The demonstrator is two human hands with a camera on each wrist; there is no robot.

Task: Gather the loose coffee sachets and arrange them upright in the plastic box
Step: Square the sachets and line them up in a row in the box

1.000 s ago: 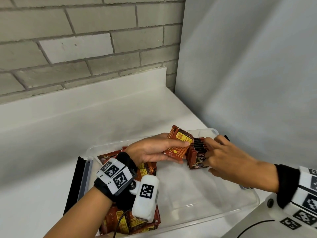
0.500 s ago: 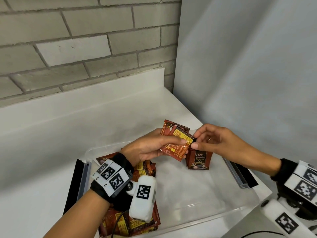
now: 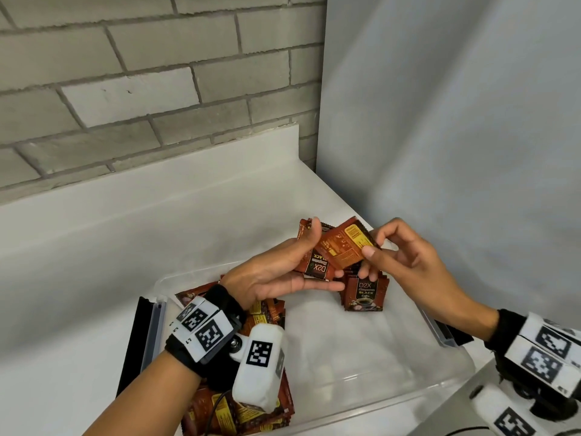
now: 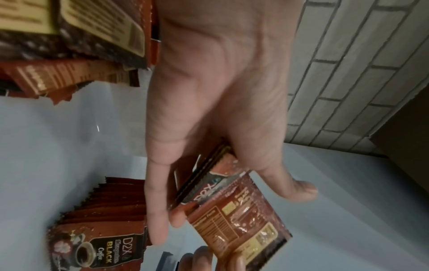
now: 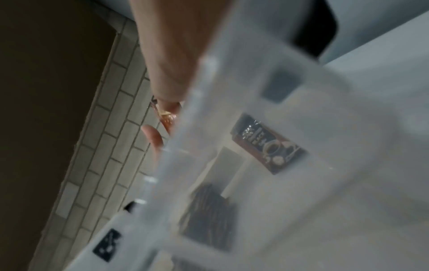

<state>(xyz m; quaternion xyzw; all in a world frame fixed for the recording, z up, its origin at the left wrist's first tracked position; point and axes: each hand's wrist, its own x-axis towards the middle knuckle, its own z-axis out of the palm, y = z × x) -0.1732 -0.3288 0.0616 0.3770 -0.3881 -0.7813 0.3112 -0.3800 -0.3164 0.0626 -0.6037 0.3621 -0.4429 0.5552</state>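
Note:
My left hand (image 3: 320, 259) holds a small stack of brown coffee sachets (image 3: 317, 269) above the clear plastic box (image 3: 408, 401), thumb on top and fingers beneath. My right hand (image 3: 372, 245) pinches the right corner of the top sachet (image 3: 342, 247), whose yellow-labelled back faces up. In the box's far right corner stands a row of upright sachets (image 3: 364, 292). In the left wrist view the held sachets (image 4: 234, 210) lie between my thumb and fingers, with the upright row (image 4: 99, 223) to the left. The right wrist view is blurred, showing the box wall (image 5: 232, 128).
A loose pile of sachets (image 3: 251, 410) fills the box's left end under my left wrist. Black lid clips (image 3: 132, 341) flank the box. It sits on a white counter (image 3: 125, 247) against a brick wall, with a grey panel (image 3: 440, 152) on the right.
My right hand left the upright row, rose and took the corner of the top sachet. My left hand lifted its sachets and turned palm up.

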